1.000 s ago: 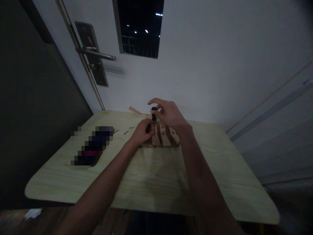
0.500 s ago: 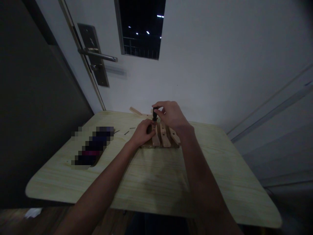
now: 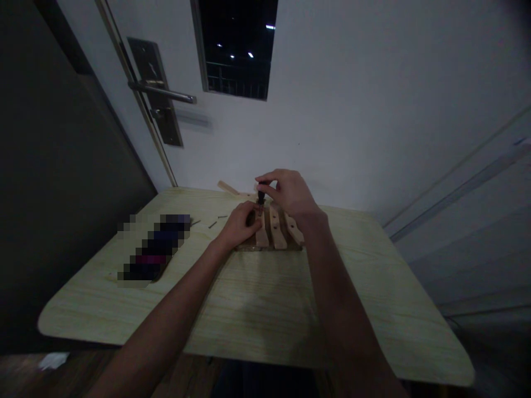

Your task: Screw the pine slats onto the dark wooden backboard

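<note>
A small wooden rack of parallel slats [image 3: 277, 232] lies on the far part of a light wooden table [image 3: 257, 298]. My right hand [image 3: 290, 194] is closed on the black handle of a small screwdriver [image 3: 261, 199], held upright over the left slat. My left hand [image 3: 240, 222] rests curled on the rack's left side, its fingertips pinched at the screwdriver's tip. What those fingertips pinch is too small to see.
A few loose screws [image 3: 213, 224] lie on the table left of the rack, next to a dark blurred object [image 3: 155, 251]. A loose wooden stick [image 3: 232, 189] lies behind the rack. A white door with a metal handle [image 3: 164, 94] stands right behind the table.
My right hand's fingers, spread above the screwdriver a second ago, have closed round its handle. My left hand and the rack stay put.
</note>
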### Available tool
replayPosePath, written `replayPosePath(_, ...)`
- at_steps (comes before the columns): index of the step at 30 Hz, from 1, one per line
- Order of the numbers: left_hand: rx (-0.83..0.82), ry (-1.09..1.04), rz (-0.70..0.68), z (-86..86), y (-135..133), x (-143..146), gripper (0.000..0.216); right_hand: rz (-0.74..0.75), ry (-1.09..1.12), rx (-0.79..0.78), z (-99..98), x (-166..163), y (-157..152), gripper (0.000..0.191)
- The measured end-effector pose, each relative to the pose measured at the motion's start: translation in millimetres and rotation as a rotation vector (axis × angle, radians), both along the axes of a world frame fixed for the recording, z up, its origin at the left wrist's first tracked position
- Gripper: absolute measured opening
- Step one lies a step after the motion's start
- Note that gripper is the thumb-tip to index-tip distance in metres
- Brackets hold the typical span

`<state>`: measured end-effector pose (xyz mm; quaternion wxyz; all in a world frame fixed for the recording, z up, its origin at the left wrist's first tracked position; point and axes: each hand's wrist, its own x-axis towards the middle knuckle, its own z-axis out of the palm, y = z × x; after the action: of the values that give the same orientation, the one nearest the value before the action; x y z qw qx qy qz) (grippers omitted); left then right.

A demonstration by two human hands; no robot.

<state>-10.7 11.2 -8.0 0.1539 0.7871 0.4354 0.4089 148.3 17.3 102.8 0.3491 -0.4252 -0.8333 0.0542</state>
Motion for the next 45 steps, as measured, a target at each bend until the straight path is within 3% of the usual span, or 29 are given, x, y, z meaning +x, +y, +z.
replayPosePath(10,-0.002,-0.002,0.003,1.2,-1.2,0.2,0.025,0.042,-0.031,0.018,2.7,-1.0,-2.7,0.027)
replayPosePath(15,0.008,-0.012,-0.016,0.6,-0.6,0.2,0.028,-0.010,-0.032,0.028,-2.3,0.5,2.8,0.010)
replayPosePath(27,0.017,0.010,0.013,-0.2,-1.4,0.2,0.024,0.060,-0.128,-0.049,-3.7,0.0,-5.4,0.039)
replayPosePath(40,0.015,-0.011,-0.007,1.1,-0.7,0.4,0.026,-0.107,-0.098,-0.048,5.6,-1.3,-7.4,0.017)
replayPosePath(45,0.016,-0.005,-0.004,-0.5,-0.1,-0.4,0.024,-0.012,-0.045,-0.064,0.5,0.4,-4.4,0.026)
